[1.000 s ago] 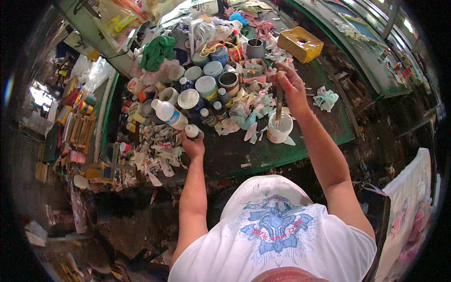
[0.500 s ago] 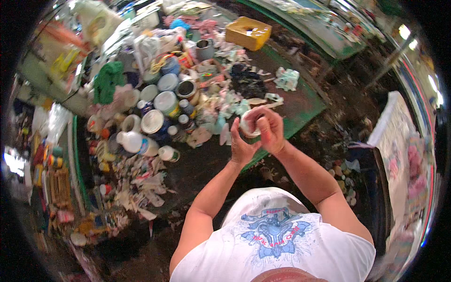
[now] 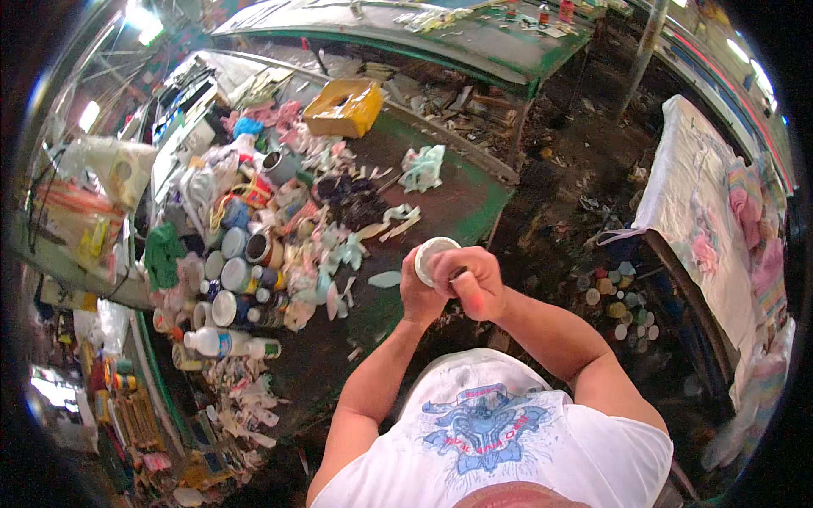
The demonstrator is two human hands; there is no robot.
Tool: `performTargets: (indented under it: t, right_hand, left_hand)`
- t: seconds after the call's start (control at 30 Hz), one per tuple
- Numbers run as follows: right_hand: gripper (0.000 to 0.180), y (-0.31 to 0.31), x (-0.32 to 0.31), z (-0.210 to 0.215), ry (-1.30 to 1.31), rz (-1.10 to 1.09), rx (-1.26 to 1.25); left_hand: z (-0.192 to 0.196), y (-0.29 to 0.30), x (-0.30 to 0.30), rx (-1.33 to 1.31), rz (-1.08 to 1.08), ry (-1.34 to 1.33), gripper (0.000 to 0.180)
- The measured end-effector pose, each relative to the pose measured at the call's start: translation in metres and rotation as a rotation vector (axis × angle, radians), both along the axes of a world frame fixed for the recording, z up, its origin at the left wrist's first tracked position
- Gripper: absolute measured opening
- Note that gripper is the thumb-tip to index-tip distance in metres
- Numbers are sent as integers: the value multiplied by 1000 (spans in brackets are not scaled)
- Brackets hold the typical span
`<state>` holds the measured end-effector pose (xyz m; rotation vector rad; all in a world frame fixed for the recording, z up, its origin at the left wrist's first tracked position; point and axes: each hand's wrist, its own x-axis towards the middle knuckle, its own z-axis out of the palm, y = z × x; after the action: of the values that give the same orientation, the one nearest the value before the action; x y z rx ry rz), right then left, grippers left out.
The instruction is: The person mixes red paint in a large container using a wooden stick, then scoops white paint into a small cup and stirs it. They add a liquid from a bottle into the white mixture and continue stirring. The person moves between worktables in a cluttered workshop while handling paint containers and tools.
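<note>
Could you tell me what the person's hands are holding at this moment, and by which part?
The left hand grips a small white cup by its side; the right hand closes over a dark, mostly hidden tool beside it.

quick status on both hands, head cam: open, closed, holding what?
Left hand: closed around the small white cup, holding it up.
Right hand: closed in a fist at the cup's rim, gripping a thin dark tool; its kind cannot be told.

I see a small round white plastic tub (image 3: 430,256), smooth and matt. The dark green table top (image 3: 440,203) looks rough, paint-stained. Crumpled pale cloth rags (image 3: 421,167) look soft; the yellow box (image 3: 343,107) seems matt cardboard.
</note>
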<state>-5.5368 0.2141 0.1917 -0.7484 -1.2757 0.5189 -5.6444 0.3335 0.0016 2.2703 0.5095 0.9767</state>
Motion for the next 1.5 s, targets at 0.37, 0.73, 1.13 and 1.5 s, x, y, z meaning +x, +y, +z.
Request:
performTargets:
  t: [0.37, 0.73, 1.13, 1.5]
  right_hand:
    - [77, -112, 178, 8, 233, -351, 198]
    - [59, -191, 272, 26, 156, -697, 299]
    - [73, -146, 427, -14, 199, -686, 162]
    - [80, -57, 548, -10, 217, -551, 2]
  left_hand:
    - [26, -104, 203, -111, -254, 51, 104]
    - [34, -162, 333, -310, -615, 40, 103]
    - [5, -124, 494, -409, -646, -68, 99]
    - [3, -54, 593, -228, -349, -43, 107]
